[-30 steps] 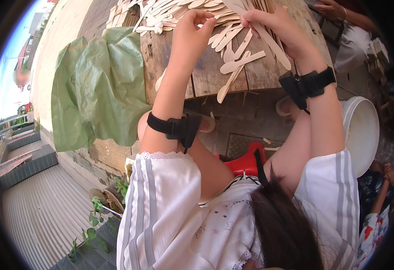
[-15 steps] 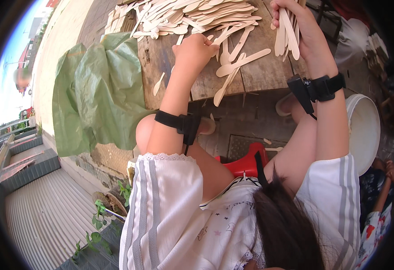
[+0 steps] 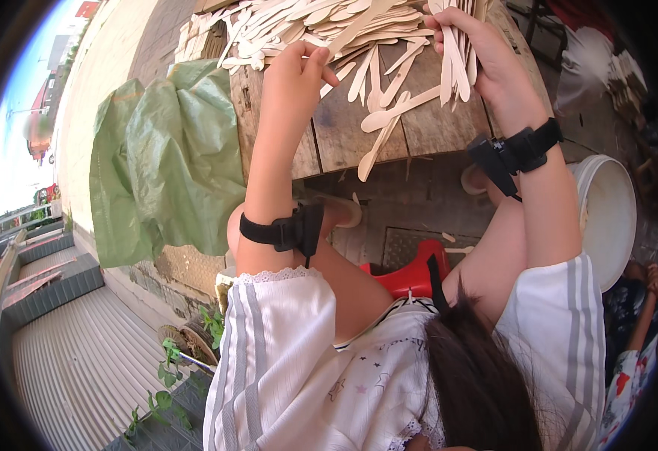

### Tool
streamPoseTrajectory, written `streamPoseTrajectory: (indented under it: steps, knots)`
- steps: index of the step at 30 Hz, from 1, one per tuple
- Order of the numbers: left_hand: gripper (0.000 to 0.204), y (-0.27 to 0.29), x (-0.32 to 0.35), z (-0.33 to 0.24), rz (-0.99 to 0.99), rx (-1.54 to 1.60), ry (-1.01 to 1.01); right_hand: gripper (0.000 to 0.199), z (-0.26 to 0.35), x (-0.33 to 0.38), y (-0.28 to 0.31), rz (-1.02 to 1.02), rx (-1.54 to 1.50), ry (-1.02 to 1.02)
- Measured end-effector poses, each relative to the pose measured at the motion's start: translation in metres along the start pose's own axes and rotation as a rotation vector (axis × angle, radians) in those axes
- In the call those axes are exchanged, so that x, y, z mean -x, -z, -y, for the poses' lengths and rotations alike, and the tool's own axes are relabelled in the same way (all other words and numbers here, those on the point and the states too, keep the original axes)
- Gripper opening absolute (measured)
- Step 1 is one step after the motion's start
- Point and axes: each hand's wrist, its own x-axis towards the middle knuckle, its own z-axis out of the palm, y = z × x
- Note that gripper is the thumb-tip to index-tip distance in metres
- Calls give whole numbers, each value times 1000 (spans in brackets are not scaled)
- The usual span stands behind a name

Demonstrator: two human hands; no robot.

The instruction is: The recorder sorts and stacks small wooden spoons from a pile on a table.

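My left hand [image 3: 299, 74] is closed in a pinch on one flat wooden cutlery piece [image 3: 357, 31], which slants up and right over the pile; whether it is a spoon or a knife I cannot tell. In my right hand [image 3: 487, 56] a bundle of wooden cutlery [image 3: 457, 64] hangs with its ends pointing down. Beyond both hands spreads a heap of wooden cutlery [image 3: 284, 34] on the plank table [image 3: 348, 135]. Between the hands a few loose pieces lie near the table's front edge, among them a wooden spoon [image 3: 404, 108] crossed over another piece [image 3: 378, 154].
Green plastic sheeting [image 3: 167, 165] drapes at the table's left side. A white bucket [image 3: 607, 225] stands by my right arm. Below, between my legs, is a red seat [image 3: 412, 274]. Another person's hand [image 3: 655, 282] shows at the far right edge.
My left hand has drawn back left and lifted a wooden piece off the pile's edge. My right hand has come left and slightly lower with its bundle.
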Motion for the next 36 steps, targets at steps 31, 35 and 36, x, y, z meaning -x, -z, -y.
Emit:
streamPoseTrajectory:
  steps: [31,35,36]
  knots:
    - [41,-102,-25,26,-212,-592,-519,24,9,-10,16,83,-221,167]
    - [33,-108,-39,27,-190,-670,-494,23,19,5,10,52,-110,304]
    - [33,-109,-41,26,-188,-668,-498,23,20,4,11,48,-110,307]
